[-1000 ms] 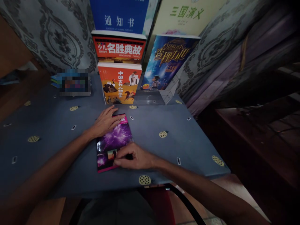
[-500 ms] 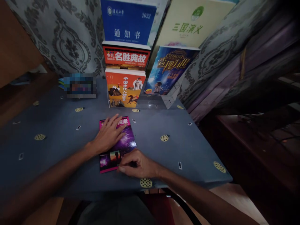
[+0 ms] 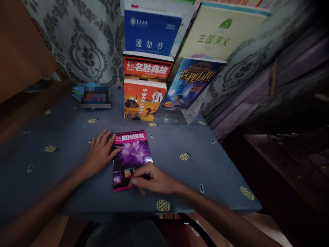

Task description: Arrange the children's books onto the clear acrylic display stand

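A closed book (image 3: 133,152) with a purple and magenta cover lies flat on the table in front of me. My left hand (image 3: 100,152) rests open at its left side, palm down, the fingers on the tablecloth and the thumb over the cover's edge. At the lower right corner my right hand (image 3: 151,178) is closed, thumb and forefinger bent together over the bottom edge. That hand covers the corner, so the exact contact of its fingertips is hidden.
A clear stand (image 3: 190,115) behind the book holds several upright books, among them an orange book (image 3: 144,101) and a blue book (image 3: 191,84). Back left lies a partly blurred stack (image 3: 94,96). Patterned curtains hang behind the blue tablecloth (image 3: 180,181).
My left hand has slid left off the middle of the cover to its left edge, uncovering the title. My right hand stays at the lower corner. The view has tilted up slightly.
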A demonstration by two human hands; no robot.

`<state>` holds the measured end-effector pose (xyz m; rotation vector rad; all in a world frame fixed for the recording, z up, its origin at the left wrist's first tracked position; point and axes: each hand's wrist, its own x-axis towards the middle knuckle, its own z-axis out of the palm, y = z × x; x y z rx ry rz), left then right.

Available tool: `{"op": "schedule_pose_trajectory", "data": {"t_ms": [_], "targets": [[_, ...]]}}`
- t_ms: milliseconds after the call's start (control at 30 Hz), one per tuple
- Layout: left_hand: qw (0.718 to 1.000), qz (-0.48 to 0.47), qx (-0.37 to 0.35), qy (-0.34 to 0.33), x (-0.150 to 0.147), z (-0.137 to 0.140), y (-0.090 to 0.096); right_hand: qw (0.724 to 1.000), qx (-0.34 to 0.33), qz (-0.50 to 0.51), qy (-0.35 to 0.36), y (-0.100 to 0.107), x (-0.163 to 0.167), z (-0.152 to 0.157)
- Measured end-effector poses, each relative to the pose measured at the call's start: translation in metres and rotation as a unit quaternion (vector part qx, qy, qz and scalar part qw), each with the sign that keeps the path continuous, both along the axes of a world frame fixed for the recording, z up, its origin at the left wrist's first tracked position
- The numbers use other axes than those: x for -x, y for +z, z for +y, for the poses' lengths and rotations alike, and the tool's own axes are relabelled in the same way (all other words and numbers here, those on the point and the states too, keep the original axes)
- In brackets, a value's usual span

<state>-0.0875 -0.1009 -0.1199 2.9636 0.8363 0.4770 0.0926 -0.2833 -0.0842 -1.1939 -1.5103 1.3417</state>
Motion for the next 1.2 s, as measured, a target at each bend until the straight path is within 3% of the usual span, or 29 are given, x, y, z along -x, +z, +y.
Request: {"op": "schedule_pose_trajectory", "data": {"t_ms": [67, 167, 233, 367, 533, 833, 967, 1100, 1200], "targets": [[1.000, -0.011, 0.018, -0.009, 0.004, 0.004, -0.006, 0.998, -0.023, -0.043, -0.040, 0.001, 0.007, 0.019], [0.999, -0.021, 0.034, -0.036, 0.009, 0.014, -0.016, 0.966, -0.140, -0.181, -0.123, -0.001, 0.023, 0.055], [0.997, -0.029, 0.038, -0.054, 0.012, 0.020, -0.023, 0.934, -0.180, -0.281, -0.125, -0.007, 0.034, 0.078], [0.996, -0.035, 0.039, -0.069, 0.016, 0.026, -0.028, 0.894, -0.175, -0.399, -0.104, -0.020, 0.044, 0.101], [0.997, -0.015, 0.047, -0.058, 0.014, 0.022, -0.022, 0.868, -0.153, -0.462, -0.102, -0.027, 0.031, 0.094], [0.999, -0.007, 0.050, -0.021, 0.009, 0.019, -0.019, 0.833, -0.088, -0.515, -0.182, -0.028, -0.037, 0.062], [0.999, 0.004, 0.049, -0.019, 0.010, 0.021, -0.019, 0.822, -0.104, -0.532, -0.176, -0.024, -0.023, 0.055], [0.998, 0.013, 0.048, -0.028, 0.011, 0.023, -0.018, 0.830, -0.193, -0.521, -0.059, -0.024, 0.010, 0.053], [0.999, 0.007, 0.043, -0.025, 0.011, 0.023, -0.019, 0.832, -0.200, -0.515, -0.053, -0.028, 0.016, 0.048]]}}
